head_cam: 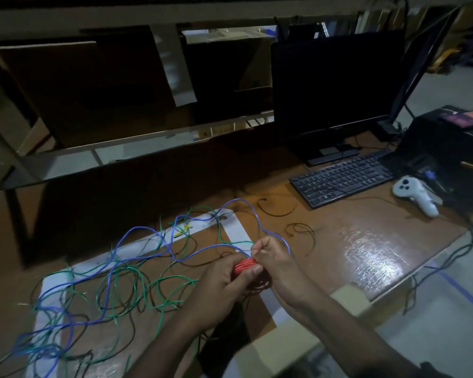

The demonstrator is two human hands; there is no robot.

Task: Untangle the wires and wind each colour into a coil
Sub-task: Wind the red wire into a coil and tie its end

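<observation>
Two bare forearms reach in from the lower edge of the head view and converge near the front edge of the table. The left hand is curled, thumb pressed across the top of a red coil it grips. The right hand, just beside and touching the left, has its fingers bunched at the coil's far side, pinching; what exactly the fingertips pinch cannot be made out

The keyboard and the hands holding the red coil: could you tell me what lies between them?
Head view: thin black wire loops lie on the brown tabletop there; otherwise bare.
</observation>
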